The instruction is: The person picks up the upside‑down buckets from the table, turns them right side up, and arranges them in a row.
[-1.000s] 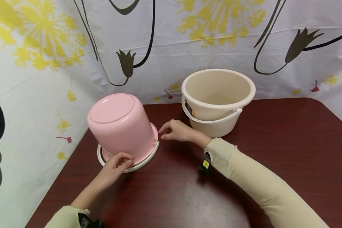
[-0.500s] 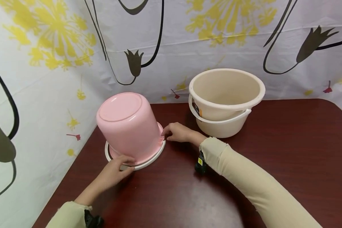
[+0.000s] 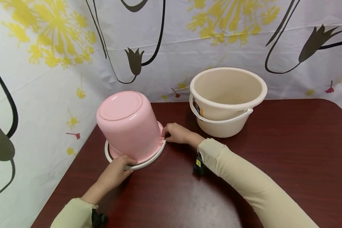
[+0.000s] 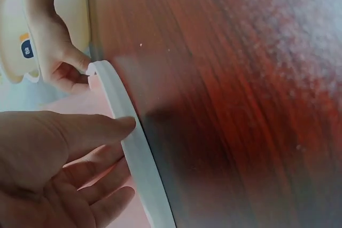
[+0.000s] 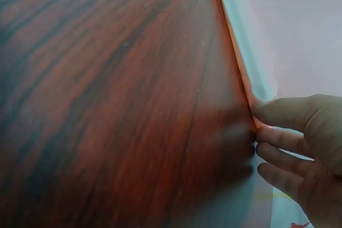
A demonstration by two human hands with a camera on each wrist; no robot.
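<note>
The 2 hands are both at the bottom edge of a pink bucket [image 3: 128, 129]. The left hand [image 3: 114, 172] is on the side close to the person. Its thumb presses on the white handle [image 4: 147, 182] and its bent fingers lie on the pink side, so it seems to pinch the rim [image 3: 151, 152] and the handle, with just a small gap from thumb to fingers. The right hand [image 3: 176, 133] is on the bucket's right side, by the spot where the handle joins on. Its thumb and first finger almost meet and look to pinch the rim there. How hard each hand squeezes, I cannot tell.

What matters most, I think, is where the rim sits from the hands. From the left hand, the bucket goes up and away. From the right hand, it lies to the left. Both hands touch it, so neither is nearer.

The bucket is upside down on the left part of the tabletop [image 3: 171, 196]. Its flat bottom points up and its mouth faces down. The line from bottom to mouth runs up and down, and in the head view it leans a bit left at the top. The handle lies round the rim.

Well apart, to the right, a cream bucket [image 3: 216, 113] stands with its mouth up.
</note>
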